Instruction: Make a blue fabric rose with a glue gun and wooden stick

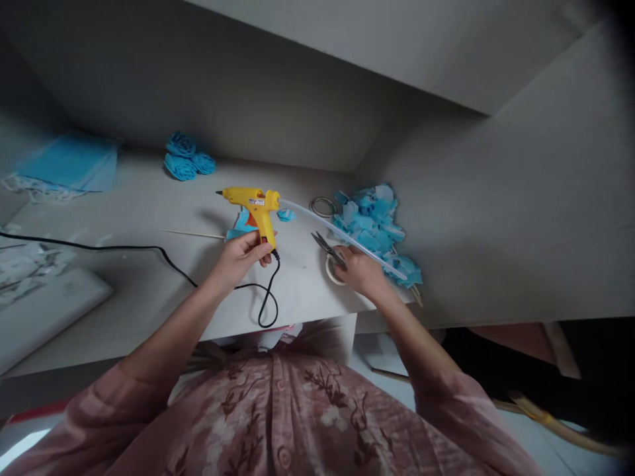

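Note:
My left hand (244, 256) is closed round the handle of a yellow glue gun (253, 200) that stands upright on the white desk (124, 277), nozzle pointing left. A long clear glue stick (347, 239) runs from the gun's back toward the right. My right hand (361, 271) is closed over the handles of a pair of scissors (325, 244), beside a roll of white tape (331, 272). A thin wooden skewer (191, 233) and blue paper scraps (244, 223) lie behind the gun.
A pile of blue paper pieces (374, 221) sits at the right by the wall. Blue paper roses (186, 158) and a stack of blue sheets (69, 162) lie at the back left. The gun's black cord (149, 250) crosses the desk. White items (40, 297) rest at the left.

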Demonstrator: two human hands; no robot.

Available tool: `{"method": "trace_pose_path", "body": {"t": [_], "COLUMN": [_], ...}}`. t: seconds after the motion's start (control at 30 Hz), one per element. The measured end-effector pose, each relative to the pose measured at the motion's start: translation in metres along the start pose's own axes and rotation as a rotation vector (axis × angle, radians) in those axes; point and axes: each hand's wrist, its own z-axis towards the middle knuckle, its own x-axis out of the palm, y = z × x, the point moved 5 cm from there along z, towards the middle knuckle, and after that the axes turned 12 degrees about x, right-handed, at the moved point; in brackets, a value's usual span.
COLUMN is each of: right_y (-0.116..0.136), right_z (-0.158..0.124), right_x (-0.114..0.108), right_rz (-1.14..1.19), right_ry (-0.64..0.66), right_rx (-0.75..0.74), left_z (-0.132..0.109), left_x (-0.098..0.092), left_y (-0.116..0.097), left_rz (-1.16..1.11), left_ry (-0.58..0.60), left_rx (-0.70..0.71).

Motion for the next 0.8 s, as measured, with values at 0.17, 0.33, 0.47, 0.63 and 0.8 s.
{"method": "trace_pose_path", "body": {"t": [0.17, 0.33, 0.47, 0.63, 0.8], "right_y": [-0.015, -0.002, -0.024, -0.045, -0.002], "right_z": [0.017, 0.055, 0.081, 0.084, 0.091], "right_x": [0.006, 0.012, 0.008, -0.014, -0.025], "right_rz": [0.209, 0.239, 0.117, 0.065, 0.18], "right_ry": [-0.018, -0.07, -0.035, -0.052, -0.183], "right_rx": [-0.014, -0.147, 0.077, 0.226, -0.015], "left_z": [-0.001, 0.0, 0.0, 0.0, -0.002], "left_x": [-0.001, -0.004, -0.004, -0.001, 0.001], "left_y": [0.002, 0.003, 0.003, 0.002, 0.001], "left_rz": [0.016, 0.042, 0.03, 0.026, 0.043], "left_ry": [0.0, -0.019, -0.019, 0.019, 0.049], "left_rx": [-0.003, 0.0, -0.004, -0.003, -0.007]}}
